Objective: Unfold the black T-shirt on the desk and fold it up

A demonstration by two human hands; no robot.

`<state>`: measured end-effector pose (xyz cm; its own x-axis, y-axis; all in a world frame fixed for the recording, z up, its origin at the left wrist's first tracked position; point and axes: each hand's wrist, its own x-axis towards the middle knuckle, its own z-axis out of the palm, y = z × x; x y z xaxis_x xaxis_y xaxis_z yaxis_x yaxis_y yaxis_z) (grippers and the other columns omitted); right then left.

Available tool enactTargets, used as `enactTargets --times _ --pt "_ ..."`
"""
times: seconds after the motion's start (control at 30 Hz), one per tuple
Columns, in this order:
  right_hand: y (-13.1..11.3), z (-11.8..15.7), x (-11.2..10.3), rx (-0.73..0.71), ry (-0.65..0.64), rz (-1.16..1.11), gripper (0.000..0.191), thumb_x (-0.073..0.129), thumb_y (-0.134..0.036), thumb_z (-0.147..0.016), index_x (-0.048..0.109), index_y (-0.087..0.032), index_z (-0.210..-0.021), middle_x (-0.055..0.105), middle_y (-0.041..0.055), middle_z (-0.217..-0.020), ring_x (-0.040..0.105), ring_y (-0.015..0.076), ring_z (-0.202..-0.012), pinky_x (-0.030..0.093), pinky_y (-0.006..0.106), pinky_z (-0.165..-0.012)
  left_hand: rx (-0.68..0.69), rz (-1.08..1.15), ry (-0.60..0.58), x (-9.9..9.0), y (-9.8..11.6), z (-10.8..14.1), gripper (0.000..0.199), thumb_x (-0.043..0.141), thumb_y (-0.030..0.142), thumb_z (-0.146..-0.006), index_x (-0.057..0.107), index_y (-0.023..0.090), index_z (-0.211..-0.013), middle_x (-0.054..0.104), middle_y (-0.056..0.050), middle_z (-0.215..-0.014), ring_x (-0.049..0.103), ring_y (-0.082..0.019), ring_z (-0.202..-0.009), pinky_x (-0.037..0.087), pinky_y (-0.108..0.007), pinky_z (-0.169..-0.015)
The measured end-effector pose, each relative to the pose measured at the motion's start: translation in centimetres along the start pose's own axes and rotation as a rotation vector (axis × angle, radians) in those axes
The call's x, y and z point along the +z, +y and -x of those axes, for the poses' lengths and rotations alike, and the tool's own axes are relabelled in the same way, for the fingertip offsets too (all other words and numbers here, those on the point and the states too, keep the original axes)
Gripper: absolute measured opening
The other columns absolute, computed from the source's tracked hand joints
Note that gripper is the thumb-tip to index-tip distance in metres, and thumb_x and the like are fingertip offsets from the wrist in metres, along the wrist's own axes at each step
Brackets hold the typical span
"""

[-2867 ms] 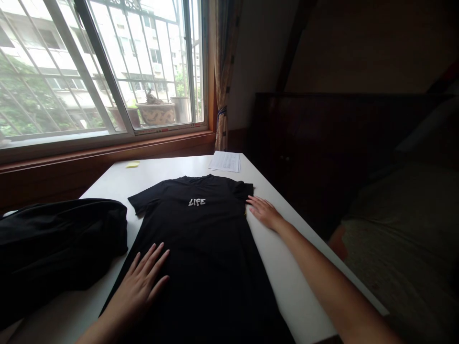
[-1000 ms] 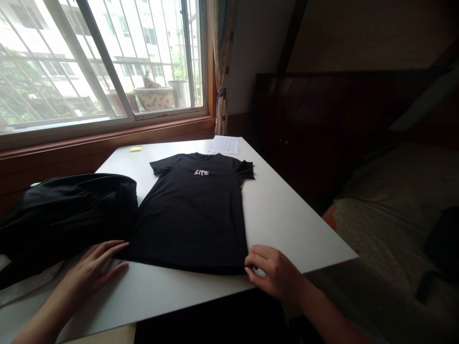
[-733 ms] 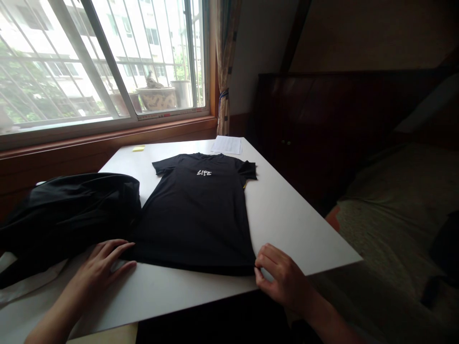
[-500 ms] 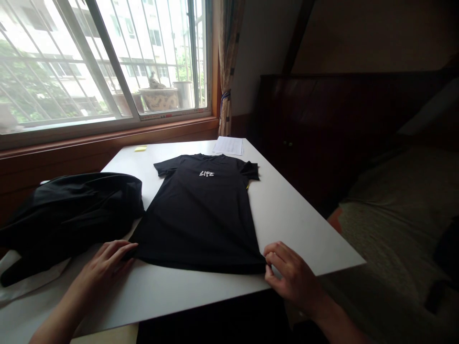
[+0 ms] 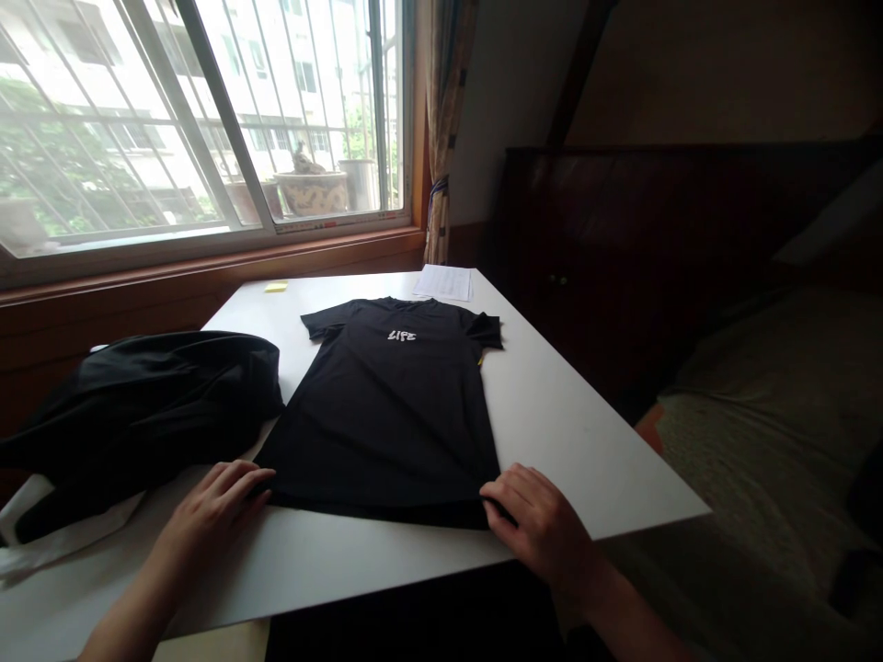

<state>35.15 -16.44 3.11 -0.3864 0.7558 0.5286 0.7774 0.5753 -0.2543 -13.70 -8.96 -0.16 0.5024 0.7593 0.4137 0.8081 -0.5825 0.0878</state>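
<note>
A black T-shirt (image 5: 393,423) with white lettering on its chest lies spread out on the white table (image 5: 572,441), its collar toward the far end and its hem toward me. My left hand (image 5: 221,501) pinches the hem's left corner. At the opposite corner, my right hand (image 5: 538,519) has its thumb and fingers closed on the cloth. The fabric between the fingers of both hands is mostly hidden. Both short sleeves lie outward, and a bit of yellow shows by the right sleeve.
A heap of black cloth (image 5: 158,405) lies on the left, with a white piece (image 5: 89,538) under it. Papers (image 5: 445,282) and a yellow sticky note (image 5: 276,287) rest at the far end. Beyond stands a barred window (image 5: 207,119) beside a tied curtain (image 5: 441,138).
My right hand has shifted left along the hem and closed more fully on the corner. The left hand keeps its hold. The whole view has moved slightly.
</note>
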Motion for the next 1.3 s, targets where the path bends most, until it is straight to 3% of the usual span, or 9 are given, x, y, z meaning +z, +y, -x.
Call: enactTargets --times 0.2,0.33,0.53,0.77,0.93,1.07,1.17,1.3 --pt "-0.2 0.6 -1.3 0.077 0.154 -0.069 0.020 0.056 -0.008 -0.094 0.062 -0.022 -0.106 0.064 0.0022 -0.084 0.063 0.0189 -0.077 0.051 0.036 -0.076 -0.148 -0.055 0.009 -0.2 0.6 0.0 0.035 0.054 0.034 -0.093 0.064 0.026 -0.126 0.065 -0.008 -0.113 0.065 -0.027 -0.101 0.056 -0.032 -0.074" --pt "-0.1 1.1 -1.6 0.163 0.181 -0.091 0.018 0.055 -0.011 -0.095 0.062 -0.023 -0.106 0.063 0.0019 -0.083 0.063 0.0184 -0.075 0.052 0.035 -0.073 -0.219 -0.017 -0.020 -0.3 0.5 0.2 0.039 0.054 0.033 -0.091 0.062 0.026 -0.127 0.065 -0.007 -0.112 0.066 -0.027 -0.098 0.056 -0.033 -0.076" --pt "0.4 1.6 -1.5 0.140 0.187 -0.039 0.019 0.056 -0.010 -0.096 0.060 -0.023 -0.109 0.062 0.0016 -0.083 0.061 0.0183 -0.074 0.051 0.035 -0.073 -0.308 0.072 -0.037 -0.8 0.7 -0.1 0.029 0.050 0.033 -0.094 0.061 0.025 -0.119 0.065 -0.005 -0.104 0.068 -0.022 -0.086 0.052 -0.028 -0.070" --pt "2.3 2.7 -2.5 0.135 0.267 0.087 0.022 0.059 -0.007 -0.094 0.059 -0.023 -0.109 0.063 0.0024 -0.087 0.061 0.0190 -0.078 0.050 0.036 -0.078 -0.324 0.054 0.155 -1.6 2.2 -0.1 0.024 0.051 0.042 -0.097 0.062 0.025 -0.110 0.063 -0.003 -0.099 0.066 -0.017 -0.071 0.049 -0.026 -0.063" --pt "1.9 2.3 -2.3 0.167 0.181 0.002 0.020 0.055 -0.007 -0.088 0.054 -0.023 -0.101 0.061 0.0073 -0.099 0.062 0.0255 -0.095 0.052 0.042 -0.085 -0.317 0.127 0.222 -1.6 4.0 -0.5 0.021 0.050 0.040 -0.098 0.061 0.024 -0.106 0.062 -0.003 -0.096 0.064 -0.016 -0.067 0.051 -0.026 -0.063" --pt "1.1 1.6 -0.6 0.145 0.017 -0.010 0.043 0.060 -0.007 -0.077 0.052 -0.021 -0.117 0.061 0.0122 -0.117 0.060 0.0307 -0.110 0.052 0.049 -0.095 -0.282 0.143 0.189 -1.2 4.0 -0.5 0.019 0.052 0.038 -0.096 0.060 0.023 -0.104 0.062 -0.003 -0.092 0.063 -0.015 -0.064 0.050 -0.026 -0.061" --pt "0.9 1.1 0.7 0.118 -0.059 0.054 0.053 0.062 -0.005 -0.074 0.053 -0.023 -0.123 0.065 0.0092 -0.109 0.063 0.0297 -0.101 0.053 0.048 -0.091 -0.269 0.156 0.167 -0.9 3.3 0.0 0.018 0.053 0.038 -0.095 0.060 0.024 -0.104 0.062 -0.003 -0.092 0.064 -0.016 -0.068 0.050 -0.025 -0.061" --pt "1.0 0.6 0.5 0.150 -0.037 0.064 0.034 0.057 0.000 -0.076 0.055 -0.024 -0.100 0.064 0.0039 -0.091 0.064 0.0251 -0.085 0.053 0.040 -0.078 -0.296 0.166 0.128 -0.9 2.6 0.6 0.018 0.055 0.038 -0.093 0.059 0.025 -0.104 0.062 -0.002 -0.089 0.064 -0.017 -0.069 0.050 -0.025 -0.063"
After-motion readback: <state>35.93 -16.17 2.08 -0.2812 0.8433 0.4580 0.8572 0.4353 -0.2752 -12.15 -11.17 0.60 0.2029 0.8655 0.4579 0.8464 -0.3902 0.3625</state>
